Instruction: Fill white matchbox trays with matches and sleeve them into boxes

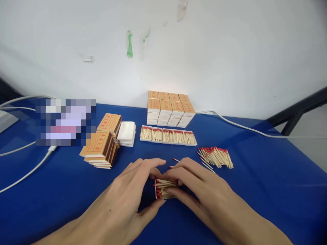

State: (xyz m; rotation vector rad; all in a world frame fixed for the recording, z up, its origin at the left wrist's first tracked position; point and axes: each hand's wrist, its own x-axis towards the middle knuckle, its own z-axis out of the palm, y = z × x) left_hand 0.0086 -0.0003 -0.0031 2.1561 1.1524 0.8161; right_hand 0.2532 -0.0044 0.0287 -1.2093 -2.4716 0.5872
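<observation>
A small white matchbox tray [155,194] filled with red-tipped matches [163,185] is close in front of me, between both hands. My left hand [130,190] grips the tray from the left, its thumb at the near edge and fingers at the far side. From the right, my right hand [196,187] reaches over the tray, thumb and fingers closed on the matches' plain ends. Its fingers hide the tray's right end. Just beyond my right hand lie a few loose matches [207,165] and a larger match pile [217,157].
Filled trays [168,136] stand in a row before stacked matchboxes [167,107] by the wall. To the left are empty white trays [127,132] and stacked matchbox sleeves [99,144]. A blurred-out object [67,120] with a white cable [38,166] lies farther left on the blue table [268,177].
</observation>
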